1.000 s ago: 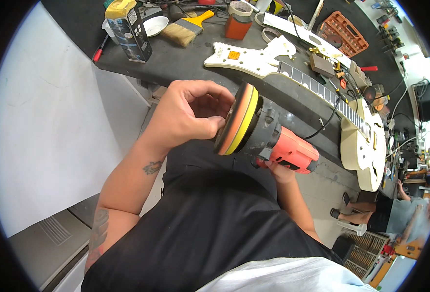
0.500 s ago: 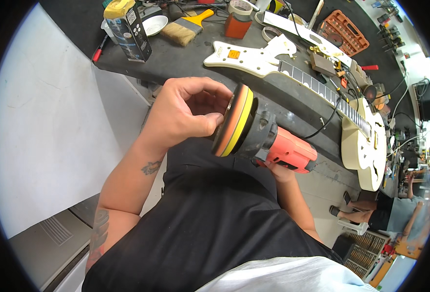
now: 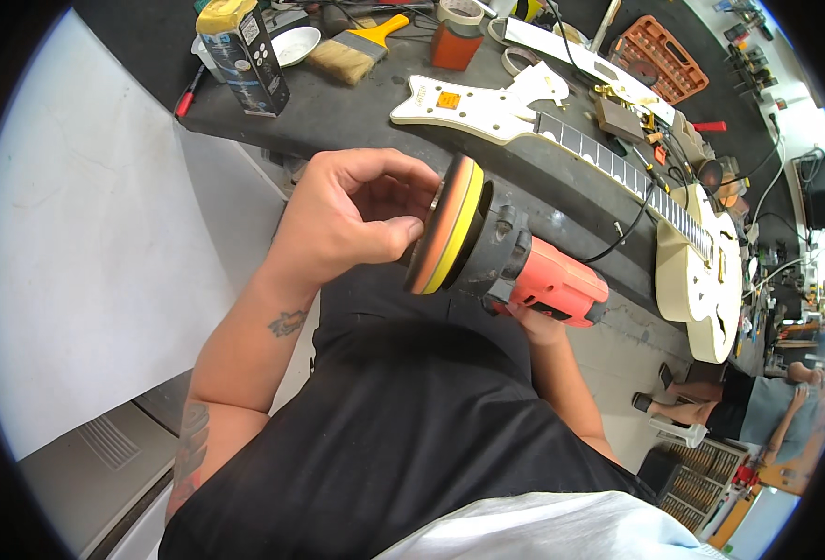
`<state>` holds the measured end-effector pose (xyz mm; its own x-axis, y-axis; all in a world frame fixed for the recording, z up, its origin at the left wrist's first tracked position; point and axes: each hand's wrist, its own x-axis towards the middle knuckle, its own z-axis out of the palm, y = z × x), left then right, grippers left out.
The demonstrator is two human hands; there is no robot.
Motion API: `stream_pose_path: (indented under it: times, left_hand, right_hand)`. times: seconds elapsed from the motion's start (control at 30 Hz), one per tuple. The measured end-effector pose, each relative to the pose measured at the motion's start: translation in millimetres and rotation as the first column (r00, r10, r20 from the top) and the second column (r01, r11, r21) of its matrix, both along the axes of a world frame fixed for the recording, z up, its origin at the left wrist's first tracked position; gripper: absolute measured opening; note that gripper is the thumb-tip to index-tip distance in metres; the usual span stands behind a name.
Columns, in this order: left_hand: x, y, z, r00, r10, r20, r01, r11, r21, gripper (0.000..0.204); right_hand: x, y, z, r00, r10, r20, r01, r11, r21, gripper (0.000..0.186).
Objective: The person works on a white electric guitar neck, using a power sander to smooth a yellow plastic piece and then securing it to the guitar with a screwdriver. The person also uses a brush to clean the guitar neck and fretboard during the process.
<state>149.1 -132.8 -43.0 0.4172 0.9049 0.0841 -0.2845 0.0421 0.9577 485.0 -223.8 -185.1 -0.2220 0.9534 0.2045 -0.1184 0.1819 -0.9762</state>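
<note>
A red and black handheld power polisher (image 3: 562,283) is held up in front of my body, its round pad (image 3: 456,229) turned toward my left. The pad has orange-brown and yellow layers. My right hand (image 3: 540,327) is wrapped round the underside of the red body; most of its fingers are hidden behind the tool. At the pad's outer face, my left hand (image 3: 342,205) curls with thumb and fingers against the middle. A small greyish part shows there, but the fingertips and the exact contact are partly hidden.
Beyond the tool, a cream electric guitar (image 3: 706,280) lies along the dark workbench (image 3: 328,121). A paintbrush (image 3: 354,54), a black carton (image 3: 244,61), an orange block (image 3: 456,45) and an orange tool case (image 3: 660,61) crowd the bench. A person (image 3: 758,406) is at the far right.
The pad and the polisher have shifted slightly up and left in the picture. Both hands keep their hold; the person at the right has moved slightly.
</note>
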Motion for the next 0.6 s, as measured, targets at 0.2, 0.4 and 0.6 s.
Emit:
stream_pose_path:
  times: [0.2,0.4,0.6]
  left_hand:
    - [-2.5,1.0,-2.0,1.0,-0.002,0.004,0.002,1.0,0.029,0.043]
    - [-2.3,0.2,0.3,1.0,0.001,-0.013,0.0,1.0,0.014,0.043]
    - [-4.3,-0.7,-1.8,1.0,0.001,-0.01,-0.001,1.0,0.03,0.042]
  right_hand:
    - [-4.1,0.6,-2.2,0.993,-0.062,0.101,0.058,0.997,0.049,0.065]
    - [-6.9,0.4,1.8,0.998,-0.068,0.014,0.068,0.998,0.008,0.062]
    - [-1.6,0.6,-0.4,0.999,-0.039,-0.002,0.039,0.998,-0.041,0.062]
